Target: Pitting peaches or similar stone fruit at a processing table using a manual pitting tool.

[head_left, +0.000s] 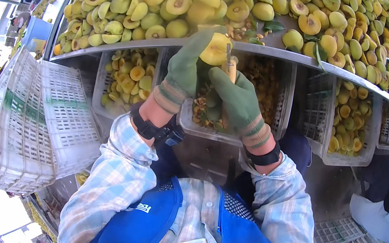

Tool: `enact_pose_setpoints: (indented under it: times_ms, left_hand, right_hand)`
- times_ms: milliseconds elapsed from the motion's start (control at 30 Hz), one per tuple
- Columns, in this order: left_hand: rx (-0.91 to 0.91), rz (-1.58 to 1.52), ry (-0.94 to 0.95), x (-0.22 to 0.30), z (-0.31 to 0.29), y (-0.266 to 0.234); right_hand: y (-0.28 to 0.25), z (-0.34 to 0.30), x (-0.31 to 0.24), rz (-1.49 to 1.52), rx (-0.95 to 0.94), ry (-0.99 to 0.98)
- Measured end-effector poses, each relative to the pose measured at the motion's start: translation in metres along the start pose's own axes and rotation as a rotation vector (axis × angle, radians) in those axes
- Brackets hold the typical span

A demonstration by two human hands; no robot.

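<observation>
Nearest the camera, a blue vest (pixel 140 220) is worn over a light blue plaid shirt (pixel 118 170). Both hands are covered by green knit gloves and brought together in front of the chest. A halved yellow-green stone fruit (pixel 213 52) is gripped in the left hand (pixel 184 66), which is closed around its side, with the cut face turned toward the camera. In the right hand (pixel 239 98), whose fingers are curled tight, a small knife (pixel 232 68) with a pale wooden handle is clasped, its narrow metal blade crossing the fruit's right edge.

The step in hand is judged to be the working of this half with the blade; whether a pit is left in it cannot be told. A steady left grip and a small, controlled motion of the right wrist would seem to be called for.

The forearms are angled inward from below, so that the wrists are bent toward each other over a crate (pixel 212 134) where brown pits are seen. Just beyond, many fruit halves (pixel 177 4) are heaped on a metal-edged surface (pixel 296 58). Crates of halves are set to the left (pixel 100 81) and right (pixel 320 146), and tall white crates (pixel 26 120) are stacked at far left.
</observation>
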State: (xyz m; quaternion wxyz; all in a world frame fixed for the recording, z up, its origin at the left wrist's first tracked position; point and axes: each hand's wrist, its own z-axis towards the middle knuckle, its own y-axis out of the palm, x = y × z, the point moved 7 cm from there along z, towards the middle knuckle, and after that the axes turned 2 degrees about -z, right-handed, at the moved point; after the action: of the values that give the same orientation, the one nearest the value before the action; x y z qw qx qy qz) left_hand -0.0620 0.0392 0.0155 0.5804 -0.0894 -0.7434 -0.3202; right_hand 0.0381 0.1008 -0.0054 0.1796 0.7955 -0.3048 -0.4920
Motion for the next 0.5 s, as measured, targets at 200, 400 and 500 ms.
enact_pose_setpoints:
  times_ms: [200, 400, 500]
  left_hand:
    - [0.052, -0.344, -0.119, -0.019, -0.003, -0.011]
    - [0.071, -0.209, -0.055, -0.016, -0.01, -0.004]
    - [0.026, -0.2, -0.076, -0.028, -0.011, -0.001]
  right_hand:
    - [0.002, -0.001, 0.009, -0.172, 0.005, 0.1]
    - [-0.002, 0.007, 0.015, -0.297, 0.039, -0.003]
    - [-0.002, 0.006, 0.013, -0.279, 0.147, -0.039]
